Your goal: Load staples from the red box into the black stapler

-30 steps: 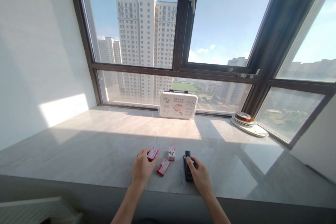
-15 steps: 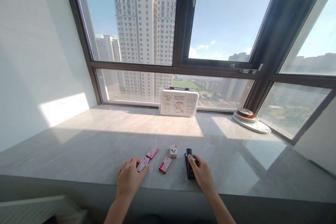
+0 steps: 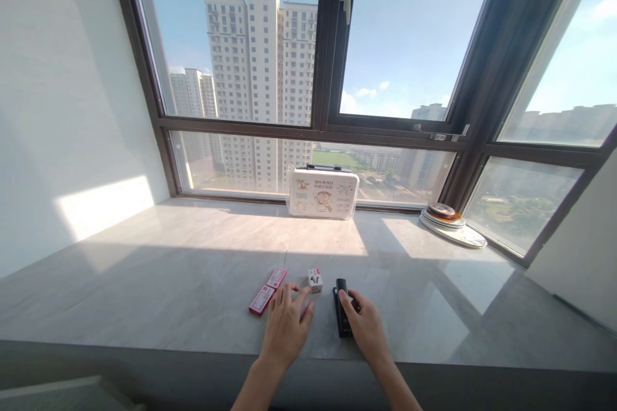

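My right hand grips a black stapler that rests on the marble sill, thumb on its top. My left hand reaches over the sill with its fingers apart and palm down. It covers the spot where a third small red box lay, so that box is hidden. Left of these fingers, two flat red-and-white boxes lie end to end in a slanting row. A small white box with a dark picture on it stands just beyond the left fingertips, between the two hands.
A white case with cartoon prints stands upright against the window. Stacked plates sit in the right corner of the sill. The sill's front edge runs just below my hands.
My left hand has left the lower of the two lined-up boxes and moved right, over the separate red box. The right hand stays on the stapler. The view has shifted slightly.
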The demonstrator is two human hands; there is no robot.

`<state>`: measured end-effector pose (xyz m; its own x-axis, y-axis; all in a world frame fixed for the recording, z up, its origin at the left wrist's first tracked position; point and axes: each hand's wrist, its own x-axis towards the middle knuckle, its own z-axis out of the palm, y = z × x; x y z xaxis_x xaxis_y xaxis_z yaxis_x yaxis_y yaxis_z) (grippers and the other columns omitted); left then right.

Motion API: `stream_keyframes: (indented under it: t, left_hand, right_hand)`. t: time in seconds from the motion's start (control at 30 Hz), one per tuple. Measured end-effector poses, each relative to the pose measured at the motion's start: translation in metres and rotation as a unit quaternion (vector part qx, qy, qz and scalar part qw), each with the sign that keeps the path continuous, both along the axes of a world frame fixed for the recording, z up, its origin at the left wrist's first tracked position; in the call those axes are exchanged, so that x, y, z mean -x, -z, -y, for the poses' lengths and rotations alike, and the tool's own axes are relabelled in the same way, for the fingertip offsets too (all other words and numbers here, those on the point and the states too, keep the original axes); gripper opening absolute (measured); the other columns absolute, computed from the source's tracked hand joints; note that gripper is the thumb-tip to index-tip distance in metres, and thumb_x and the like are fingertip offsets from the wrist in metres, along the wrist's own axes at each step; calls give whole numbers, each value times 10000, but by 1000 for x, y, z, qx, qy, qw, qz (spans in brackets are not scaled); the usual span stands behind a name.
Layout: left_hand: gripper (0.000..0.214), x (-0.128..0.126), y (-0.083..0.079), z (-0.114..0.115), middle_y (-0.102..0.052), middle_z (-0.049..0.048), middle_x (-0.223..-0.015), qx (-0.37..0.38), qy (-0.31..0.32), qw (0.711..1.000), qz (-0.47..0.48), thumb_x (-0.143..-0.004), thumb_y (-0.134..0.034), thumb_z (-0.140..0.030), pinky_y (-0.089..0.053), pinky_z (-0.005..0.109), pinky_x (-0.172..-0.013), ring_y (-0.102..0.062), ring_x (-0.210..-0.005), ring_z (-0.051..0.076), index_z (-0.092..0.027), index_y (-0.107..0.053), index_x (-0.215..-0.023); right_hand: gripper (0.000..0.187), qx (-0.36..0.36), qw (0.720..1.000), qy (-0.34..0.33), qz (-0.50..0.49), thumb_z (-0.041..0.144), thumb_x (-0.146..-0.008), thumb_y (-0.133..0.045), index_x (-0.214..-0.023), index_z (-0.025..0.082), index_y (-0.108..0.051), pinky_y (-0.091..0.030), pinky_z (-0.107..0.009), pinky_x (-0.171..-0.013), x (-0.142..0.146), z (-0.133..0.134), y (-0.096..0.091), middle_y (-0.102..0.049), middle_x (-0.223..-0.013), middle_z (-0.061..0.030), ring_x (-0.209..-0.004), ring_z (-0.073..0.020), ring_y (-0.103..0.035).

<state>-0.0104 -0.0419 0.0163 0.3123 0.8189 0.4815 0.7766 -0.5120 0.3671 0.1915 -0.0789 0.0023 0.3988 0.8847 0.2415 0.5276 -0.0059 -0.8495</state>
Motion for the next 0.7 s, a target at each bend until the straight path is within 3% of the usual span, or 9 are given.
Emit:
stream_keyframes:
  t: [0.1,0.2,0.3,0.47,0.57,0.7]
  left_hand:
    - [400,-2,6,-7,-566,89,-1234,19,-40,999,2,-939,-528,-370,-392,422,-983,-512,-1180,290,-234,-560,-1314]
    - [286,5,6,-6,-600,85,-1131,56,-41,997,-12,-919,-556,-417,-393,419,-963,-530,-1118,295,-216,-628,-1109]
    - [282,10,0,2,-607,64,-1161,86,52,995,-17,-882,-620,-458,-398,418,-973,-531,-1133,289,-260,-634,-1083]
    - [560,9,-10,12,-459,14,-1489,113,202,973,-1,-788,-755,-444,-358,446,-1101,-418,-1350,310,-392,-561,-1312]
    - [639,14,-11,9,-500,19,-1469,135,222,966,12,-762,-785,-396,-364,443,-1125,-438,-1354,307,-387,-545,-1355]
    - [583,27,-10,0,-538,22,-1459,156,243,957,22,-773,-781,-367,-376,432,-1141,-464,-1362,296,-364,-594,-1325]
  right_hand:
    - [559,5,1000,-6,-15,664,-917,-485,-1100,192,-723,-405,-265,-563,-6,-4,5,-615,-680,-10,-630,-192,-582]
    - [577,12,999,-40,-23,636,-903,-521,-1219,182,-685,-457,-278,-614,-18,-12,4,-671,-815,-37,-703,-203,-614]
    - [485,8,992,-123,15,546,-918,-526,-1194,193,-714,-497,-299,-720,-23,-18,-11,-700,-1017,-77,-830,-218,-645]
    - [355,-9,971,-230,60,361,-941,-497,-1171,227,-732,-465,-341,-959,3,-23,-39,-711,-1133,-73,-1066,-238,-639]
    - [316,-23,971,-224,75,380,-917,-555,-1121,230,-744,-461,-343,-954,30,-26,-40,-722,-1115,-65,-1049,-242,-645]
    - [246,-52,987,-131,77,424,-769,-726,-861,197,-745,-474,-331,-816,55,-35,-34,-722,-867,-44,-854,-243,-645]
